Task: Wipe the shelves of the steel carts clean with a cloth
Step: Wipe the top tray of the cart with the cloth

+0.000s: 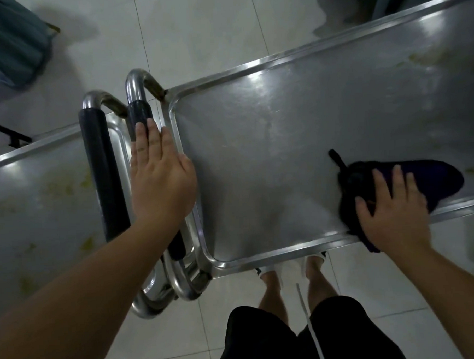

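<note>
Two steel carts stand end to end below me. The right cart's top shelf (270,150) is a shiny tray with yellowish smears toward its far right. My right hand (392,213) presses flat on a dark cloth (434,179) lying at the near edge of that shelf, fingers spread over it. My left hand (159,177) rests flat, fingers together, on the black-padded handle (139,113) at the right cart's left end. The left cart's shelf (41,193) shows yellowish stains.
The left cart's own padded handle (99,163) sits right beside the other handle. Pale tiled floor (197,31) surrounds the carts. A blue-green fabric item (10,45) lies at the top left. My legs and white shoes (288,269) stand at the cart's near edge.
</note>
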The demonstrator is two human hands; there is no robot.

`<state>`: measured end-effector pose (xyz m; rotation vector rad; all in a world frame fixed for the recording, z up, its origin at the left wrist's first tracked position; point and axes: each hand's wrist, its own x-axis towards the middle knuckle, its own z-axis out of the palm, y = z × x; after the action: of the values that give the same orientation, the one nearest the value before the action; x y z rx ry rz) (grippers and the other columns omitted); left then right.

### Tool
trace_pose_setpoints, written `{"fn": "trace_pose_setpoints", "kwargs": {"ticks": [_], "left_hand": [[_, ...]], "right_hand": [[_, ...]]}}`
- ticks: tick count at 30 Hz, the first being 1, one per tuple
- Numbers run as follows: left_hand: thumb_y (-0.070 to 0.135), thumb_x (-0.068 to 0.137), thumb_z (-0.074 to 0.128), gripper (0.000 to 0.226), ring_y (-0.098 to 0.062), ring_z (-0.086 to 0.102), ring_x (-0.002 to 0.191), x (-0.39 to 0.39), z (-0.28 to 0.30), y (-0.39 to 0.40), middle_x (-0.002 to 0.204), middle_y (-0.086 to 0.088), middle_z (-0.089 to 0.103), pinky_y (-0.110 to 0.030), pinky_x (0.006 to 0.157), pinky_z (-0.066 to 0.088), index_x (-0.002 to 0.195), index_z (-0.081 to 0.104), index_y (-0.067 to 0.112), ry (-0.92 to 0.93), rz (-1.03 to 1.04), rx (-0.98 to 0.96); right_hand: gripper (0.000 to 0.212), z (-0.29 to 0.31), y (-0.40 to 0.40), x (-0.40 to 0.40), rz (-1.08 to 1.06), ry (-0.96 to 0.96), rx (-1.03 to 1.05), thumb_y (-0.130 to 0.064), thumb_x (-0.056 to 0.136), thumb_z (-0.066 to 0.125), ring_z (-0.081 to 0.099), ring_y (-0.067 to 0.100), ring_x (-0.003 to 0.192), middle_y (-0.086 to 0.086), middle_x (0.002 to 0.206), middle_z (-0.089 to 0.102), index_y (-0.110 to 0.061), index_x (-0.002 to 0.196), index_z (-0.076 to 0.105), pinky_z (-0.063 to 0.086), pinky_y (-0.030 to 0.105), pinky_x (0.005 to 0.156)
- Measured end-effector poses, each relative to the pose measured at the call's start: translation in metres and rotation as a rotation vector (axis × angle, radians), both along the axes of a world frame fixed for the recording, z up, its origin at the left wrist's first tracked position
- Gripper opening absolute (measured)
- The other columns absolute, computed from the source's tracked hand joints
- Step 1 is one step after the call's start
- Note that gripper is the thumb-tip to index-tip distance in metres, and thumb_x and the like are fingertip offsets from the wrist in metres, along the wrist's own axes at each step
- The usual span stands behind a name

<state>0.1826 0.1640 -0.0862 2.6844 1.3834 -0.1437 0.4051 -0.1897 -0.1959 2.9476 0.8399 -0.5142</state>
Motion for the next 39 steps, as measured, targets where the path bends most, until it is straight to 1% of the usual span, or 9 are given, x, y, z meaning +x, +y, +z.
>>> {"fn": "trace_pose_setpoints", "kwargs": {"ticks": [8,14,19,21,26,29,32,35,39], "left_hand": [[0.037,0.111,0.015,0.063,-0.016,-0.017,0.161,0.0,0.0,0.001,0.177,-0.005,-0.009,-0.038,0.13,-0.008,0.168,0.007,0.011,-0.014,-0.006,0.0],[0.034,0.112,0.019,0.062,-0.019,-0.011,0.162,0.0,-0.003,0.001,0.177,-0.008,-0.001,-0.039,0.131,-0.006,0.168,0.011,0.009,-0.04,-0.006,0.031],[0.035,0.111,0.019,0.064,-0.02,-0.01,0.163,-0.001,-0.004,0.001,0.177,-0.009,-0.001,-0.038,0.131,-0.006,0.168,0.011,0.008,-0.043,-0.018,0.034],[0.036,0.11,0.018,0.065,-0.019,-0.012,0.162,-0.001,-0.004,0.001,0.177,-0.008,-0.003,-0.037,0.131,-0.008,0.168,0.009,0.008,-0.047,-0.014,0.016],[0.037,0.111,0.019,0.064,-0.015,-0.016,0.161,-0.002,-0.001,0.003,0.177,-0.005,-0.007,-0.035,0.129,-0.011,0.168,0.006,0.011,-0.067,-0.012,-0.018],[0.037,0.112,0.019,0.064,-0.014,-0.018,0.161,-0.002,-0.001,0.002,0.177,-0.004,-0.008,-0.037,0.131,-0.008,0.169,0.005,0.012,-0.071,-0.012,-0.024],[0.037,0.112,0.019,0.063,-0.014,-0.018,0.161,-0.002,-0.003,0.003,0.177,-0.004,-0.008,-0.038,0.131,-0.008,0.169,0.007,0.012,-0.077,-0.011,-0.02],[0.037,0.112,0.02,0.063,-0.014,-0.018,0.161,-0.003,-0.003,0.003,0.177,-0.004,-0.008,-0.036,0.13,-0.01,0.169,0.007,0.012,-0.077,-0.007,-0.015],[0.036,0.112,0.023,0.064,-0.015,-0.017,0.161,-0.002,-0.004,0.004,0.177,-0.005,-0.007,-0.036,0.13,-0.011,0.168,0.009,0.01,-0.071,-0.006,-0.007]], "right_hand": [[0.071,-0.011,0.119,-0.069,0.06,-0.033,0.108,-0.056,0.102,0.029,0.014,0.041,0.157,0.014,0.172,0.015,-0.023,0.165,0.025,0.011,0.063,0.124],[0.068,-0.003,0.222,-0.205,0.621,0.162,0.286,-0.055,0.102,0.038,0.008,0.03,0.16,0.001,0.172,0.021,-0.029,0.164,0.027,0.006,0.057,0.126],[0.065,-0.009,0.232,-0.191,0.845,0.189,0.328,-0.055,0.104,0.036,0.014,0.025,0.16,-0.002,0.17,0.027,-0.029,0.163,0.029,0.011,0.052,0.127],[0.067,-0.015,0.218,-0.155,0.781,0.138,0.306,-0.057,0.101,0.037,0.015,0.023,0.16,-0.004,0.171,0.024,-0.034,0.163,0.029,0.01,0.05,0.128],[0.07,-0.018,0.161,-0.002,0.29,-0.009,0.195,-0.058,0.097,0.035,0.026,0.03,0.156,0.003,0.17,0.028,-0.032,0.161,0.033,0.018,0.053,0.124],[0.075,-0.014,0.127,0.077,-0.146,-0.047,0.139,-0.061,0.096,0.025,0.018,0.032,0.158,0.006,0.172,0.019,-0.029,0.164,0.026,0.014,0.058,0.125],[0.074,-0.009,0.135,0.088,-0.384,-0.039,0.071,-0.059,0.1,0.021,0.006,0.03,0.16,0.003,0.175,0.008,-0.028,0.166,0.014,0.006,0.058,0.127],[0.074,-0.008,0.18,0.048,-0.354,-0.036,0.124,-0.056,0.1,0.026,0.01,0.033,0.159,0.005,0.174,0.012,-0.024,0.166,0.018,0.007,0.059,0.126],[0.074,-0.009,0.247,-0.051,-0.046,0.002,0.169,-0.055,0.099,0.032,0.016,0.033,0.158,0.006,0.173,0.019,-0.023,0.165,0.024,0.01,0.057,0.126]]}}
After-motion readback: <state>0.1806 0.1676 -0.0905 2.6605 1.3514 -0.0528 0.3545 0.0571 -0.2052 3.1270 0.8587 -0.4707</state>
